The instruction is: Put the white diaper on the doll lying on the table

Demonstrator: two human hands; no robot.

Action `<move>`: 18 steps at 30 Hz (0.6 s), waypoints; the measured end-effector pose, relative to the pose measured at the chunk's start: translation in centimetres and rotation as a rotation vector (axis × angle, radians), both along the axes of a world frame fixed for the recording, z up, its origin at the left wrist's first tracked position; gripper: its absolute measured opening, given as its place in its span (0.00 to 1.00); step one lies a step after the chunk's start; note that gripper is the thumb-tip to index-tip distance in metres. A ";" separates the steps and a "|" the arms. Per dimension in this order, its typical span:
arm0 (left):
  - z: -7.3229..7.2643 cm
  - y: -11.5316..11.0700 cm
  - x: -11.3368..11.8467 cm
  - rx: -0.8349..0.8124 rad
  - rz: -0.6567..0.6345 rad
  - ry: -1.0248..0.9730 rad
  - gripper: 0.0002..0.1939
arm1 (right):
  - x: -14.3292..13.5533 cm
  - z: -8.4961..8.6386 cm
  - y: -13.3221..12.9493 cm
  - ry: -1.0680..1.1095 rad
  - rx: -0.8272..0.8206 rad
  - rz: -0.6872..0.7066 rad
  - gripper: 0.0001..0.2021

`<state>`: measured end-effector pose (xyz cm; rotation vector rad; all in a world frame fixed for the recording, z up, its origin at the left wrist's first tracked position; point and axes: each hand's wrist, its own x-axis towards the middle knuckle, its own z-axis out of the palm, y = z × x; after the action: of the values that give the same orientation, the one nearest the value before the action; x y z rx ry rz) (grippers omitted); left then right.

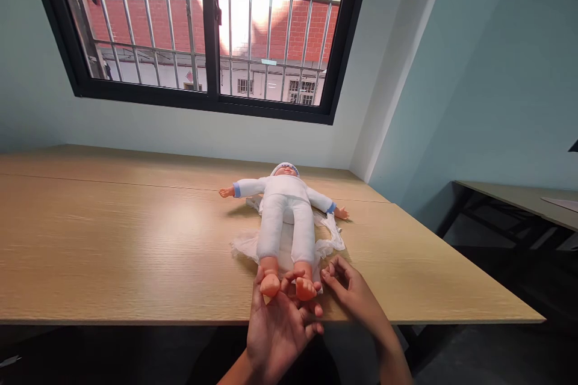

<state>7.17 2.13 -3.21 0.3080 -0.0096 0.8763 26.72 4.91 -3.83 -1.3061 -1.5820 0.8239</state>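
A baby doll (286,189) in a white suit lies on its back on a wood-grain counter (135,240), just right of the middle of the frame, its feet toward the lower edge and its head, in a white cap (279,167) with dark markings, toward the window. Its arms stretch out to both sides, with blue cuffs (237,189) at the wrists. Under its hips and legs is a thin white pad (286,246), with crumpled edges showing to either side. At the lower middle, the left hand (275,319) is turned palm up below the doll's bare feet; its thumb lies along the foot nearer the frame's left, and its fingers are parted and bent around the other foot and ankle, holding the legs. To the right of the feet, the right hand (347,289) has its thumb and fingers curled close beside the pad's edge; whether they pinch it I cannot tell. A dark-framed window (210,24) fills much of the top left and centre, with metal bars (149,12) and a red brick wall (293,27) beyond. At the right edge stands a second counter (510,201) on dark legs.
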 end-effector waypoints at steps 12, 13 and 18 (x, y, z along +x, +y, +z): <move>0.0 0.0 -0.1 0.021 -0.008 -0.014 0.30 | -0.3 0.7 -0.1 0.019 -0.027 0.046 0.24; 0.0 0.0 -0.1 0.020 -0.009 -0.017 0.30 | -0.3 0.8 -0.2 0.007 -0.032 0.048 0.25; 0.2 0.0 -0.1 0.016 -0.009 -0.007 0.30 | -0.2 0.8 -0.2 -0.019 -0.041 0.043 0.27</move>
<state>7.09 2.11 -3.06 0.3191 -0.0247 0.8686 26.54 4.74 -3.08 -1.3170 -1.6207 0.8771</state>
